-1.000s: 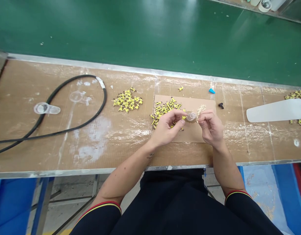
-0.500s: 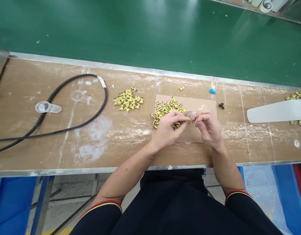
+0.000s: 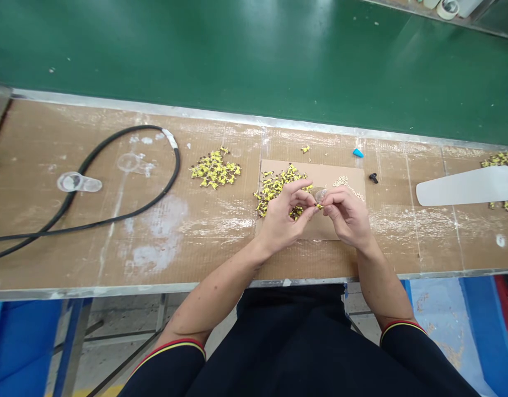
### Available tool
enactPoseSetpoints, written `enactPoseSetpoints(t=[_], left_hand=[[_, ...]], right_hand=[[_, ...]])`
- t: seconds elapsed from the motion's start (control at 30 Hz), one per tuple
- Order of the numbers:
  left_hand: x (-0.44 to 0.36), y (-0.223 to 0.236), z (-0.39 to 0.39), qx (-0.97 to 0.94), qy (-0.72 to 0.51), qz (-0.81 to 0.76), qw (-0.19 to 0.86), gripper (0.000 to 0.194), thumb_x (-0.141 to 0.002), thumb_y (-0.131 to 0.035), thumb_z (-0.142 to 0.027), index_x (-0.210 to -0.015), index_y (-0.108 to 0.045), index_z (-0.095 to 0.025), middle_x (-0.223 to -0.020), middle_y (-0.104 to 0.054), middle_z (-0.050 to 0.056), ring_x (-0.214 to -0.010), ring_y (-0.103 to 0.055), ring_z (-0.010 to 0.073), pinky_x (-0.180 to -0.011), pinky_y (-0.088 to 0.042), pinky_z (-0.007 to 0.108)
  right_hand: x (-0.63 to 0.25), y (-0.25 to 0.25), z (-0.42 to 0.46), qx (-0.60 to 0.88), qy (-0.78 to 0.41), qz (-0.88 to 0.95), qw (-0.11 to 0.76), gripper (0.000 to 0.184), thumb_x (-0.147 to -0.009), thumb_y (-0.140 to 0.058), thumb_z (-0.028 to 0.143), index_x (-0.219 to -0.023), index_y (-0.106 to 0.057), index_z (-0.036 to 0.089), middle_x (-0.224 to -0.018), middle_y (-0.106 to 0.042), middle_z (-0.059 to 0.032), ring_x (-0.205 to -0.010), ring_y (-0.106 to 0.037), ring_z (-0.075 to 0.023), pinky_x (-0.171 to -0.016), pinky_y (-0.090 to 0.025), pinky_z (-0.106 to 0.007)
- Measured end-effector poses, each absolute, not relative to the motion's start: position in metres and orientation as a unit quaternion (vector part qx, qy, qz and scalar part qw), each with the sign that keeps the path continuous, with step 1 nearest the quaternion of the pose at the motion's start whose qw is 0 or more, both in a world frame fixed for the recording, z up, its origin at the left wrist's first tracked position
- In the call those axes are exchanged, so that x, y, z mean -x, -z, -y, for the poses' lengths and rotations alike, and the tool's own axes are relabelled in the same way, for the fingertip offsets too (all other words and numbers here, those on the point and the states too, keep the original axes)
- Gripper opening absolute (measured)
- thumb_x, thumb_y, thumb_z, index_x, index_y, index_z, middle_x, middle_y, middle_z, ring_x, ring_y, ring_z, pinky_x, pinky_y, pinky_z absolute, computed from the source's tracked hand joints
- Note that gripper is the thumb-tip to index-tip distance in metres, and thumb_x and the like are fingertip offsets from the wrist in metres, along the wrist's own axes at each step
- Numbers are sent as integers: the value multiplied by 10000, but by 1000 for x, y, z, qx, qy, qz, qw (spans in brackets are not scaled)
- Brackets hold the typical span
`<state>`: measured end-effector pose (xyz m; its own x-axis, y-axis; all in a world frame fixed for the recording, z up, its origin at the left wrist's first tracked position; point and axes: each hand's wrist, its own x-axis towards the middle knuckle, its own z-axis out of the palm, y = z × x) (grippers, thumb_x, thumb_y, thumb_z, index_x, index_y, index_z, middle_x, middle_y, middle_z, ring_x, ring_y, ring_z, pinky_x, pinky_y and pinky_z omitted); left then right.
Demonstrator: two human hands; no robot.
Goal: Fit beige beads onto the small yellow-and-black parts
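Observation:
Between thumb and finger, my left hand (image 3: 289, 212) pinches a small yellow-and-dark piece (image 3: 319, 207). My right hand (image 3: 348, 214) is closed with its fingertips at the same piece; whatever else it pinches is too small to make out. Just behind the fingertips stands a small clear container (image 3: 319, 194), partly hidden. Under both hands lies a cardboard sheet (image 3: 320, 231). A heap of yellow-and-dark pieces (image 3: 274, 190) covers its left side, partly behind my left hand. Tiny pale bits (image 3: 342, 181) are scattered on the sheet beyond my right hand.
Left of the sheet sit another yellow pile (image 3: 215, 168), a looped black cable (image 3: 108, 140) and clear plastic scoop-shaped pieces (image 3: 80, 182). To the right are a blue cap (image 3: 358, 153), a black part (image 3: 373, 178) and a white bottle (image 3: 460, 186). A green surface (image 3: 237, 60) runs behind.
My right hand has shifted slightly left and down, uncovering more pale bits. My left fingers have lifted and spread a little, and the yellow piece at the fingertips shows more plainly.

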<state>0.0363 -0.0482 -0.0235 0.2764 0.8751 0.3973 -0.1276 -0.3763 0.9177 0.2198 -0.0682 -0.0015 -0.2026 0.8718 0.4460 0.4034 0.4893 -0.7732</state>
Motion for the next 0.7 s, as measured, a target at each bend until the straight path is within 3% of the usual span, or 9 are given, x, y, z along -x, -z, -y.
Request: enactPoseSetpoints(t=[0.33,0.57,0.7], left_hand=[[-36,24,48,-670,-529,-284,436,552,-921,-642,-65,-1403,-449,-252,-888,-664,-19,-820,-713,109,-770,-612,221],[-36,27,46,-759,-538,-277,240,541,-980,-615,-80,-1460,-421,-237,-977,-735,16,-889,-741,110,-856,-624,231],[-36,27,44,-772,-544,-270,186,519,-1007,-586,-92,-1474,-412,-235,-1054,-764,45,-938,-759,117,-879,-635,231]], right_hand=[[-220,2,68,434,-229,755,435,114,-1004,-576,137,-982,-625,238,-937,-668,-38,-861,-676,-166,-726,-566,-302],[-220,4,67,444,-204,761,427,92,-998,-589,152,-978,-622,235,-933,-676,-36,-873,-676,-170,-723,-560,-299],[-218,2,68,447,-196,760,430,82,-1001,-582,169,-971,-617,236,-909,-680,-36,-855,-672,-175,-694,-558,-304]])
